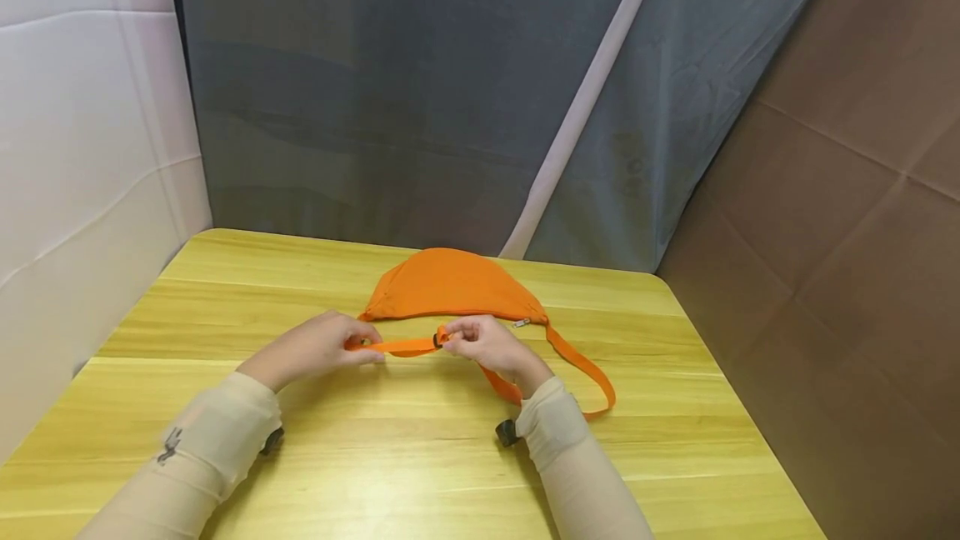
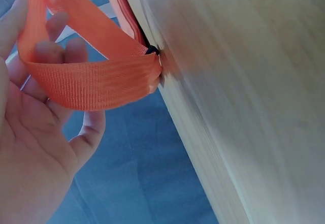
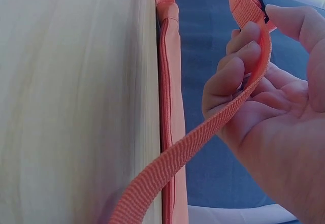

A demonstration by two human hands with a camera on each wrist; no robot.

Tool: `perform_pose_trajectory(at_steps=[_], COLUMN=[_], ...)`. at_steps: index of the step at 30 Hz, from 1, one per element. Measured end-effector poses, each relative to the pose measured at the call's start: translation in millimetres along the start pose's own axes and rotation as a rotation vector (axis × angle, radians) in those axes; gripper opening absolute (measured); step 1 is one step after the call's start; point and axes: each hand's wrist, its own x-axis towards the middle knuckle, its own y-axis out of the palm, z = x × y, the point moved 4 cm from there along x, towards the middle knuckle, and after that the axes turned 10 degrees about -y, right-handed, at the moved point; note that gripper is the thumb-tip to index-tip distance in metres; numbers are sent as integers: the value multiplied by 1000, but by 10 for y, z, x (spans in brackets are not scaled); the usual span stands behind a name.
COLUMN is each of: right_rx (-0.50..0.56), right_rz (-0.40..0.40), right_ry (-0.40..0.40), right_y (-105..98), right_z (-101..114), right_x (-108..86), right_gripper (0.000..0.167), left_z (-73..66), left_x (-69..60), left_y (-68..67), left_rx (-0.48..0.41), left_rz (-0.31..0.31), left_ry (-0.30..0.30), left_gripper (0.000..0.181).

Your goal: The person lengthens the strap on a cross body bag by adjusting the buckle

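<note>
An orange waist bag point(image 1: 453, 283) lies on the table with its curved side toward the back. Its orange strap point(image 1: 405, 347) stretches between both hands in front of the bag. My left hand point(image 1: 324, 347) pinches the strap near the bag's left end; in the left wrist view the webbing point(image 2: 96, 84) loops around the fingers. My right hand point(image 1: 491, 346) pinches the strap at a small black buckle point(image 1: 439, 341). In the right wrist view the thumb presses that buckle point(image 3: 262, 9), and the webbing point(image 3: 188, 148) runs down past the curled fingers.
The wooden table point(image 1: 360, 473) carries the bag. A strap loop point(image 1: 600, 382) curves out at the bag's right, by a zipper pull point(image 1: 521, 323). Grey cloth point(image 1: 375, 107) hangs behind, a white panel point(image 1: 90, 148) at left, a brown one point(image 1: 847, 232) at right.
</note>
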Motion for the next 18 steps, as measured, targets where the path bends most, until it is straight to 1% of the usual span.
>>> perform_pose_trajectory(at_steps=[2, 5, 7, 10, 14, 16, 18], right_rx=[3, 8, 11, -1, -22, -21, -14], right_rz=[1, 4, 5, 7, 1, -2, -1], right_ry=[2, 4, 4, 0, -5, -8, -6], right_y=[4, 11, 16, 23, 26, 30, 35], right_z=[-3, -3, 0, 8, 27, 36, 37], right_x=[-1, -1, -1, -1, -1, 2, 8], right_gripper=[35, 33, 32, 32, 34, 34, 36], left_z=[-12, -22, -19, -10, -17, -34, -54], left_x=[-2, 2, 8, 16, 18, 21, 23], left_y=[-3, 1, 11, 25, 34, 37, 40], left_rx=[17, 42, 55, 59, 54, 50, 49], left_rz=[-28, -64, -71, -67, -44, -39, -44], left_ry=[10, 22, 19, 7, -1, 8, 19], left_gripper=[17, 18, 21, 27, 37, 39, 37])
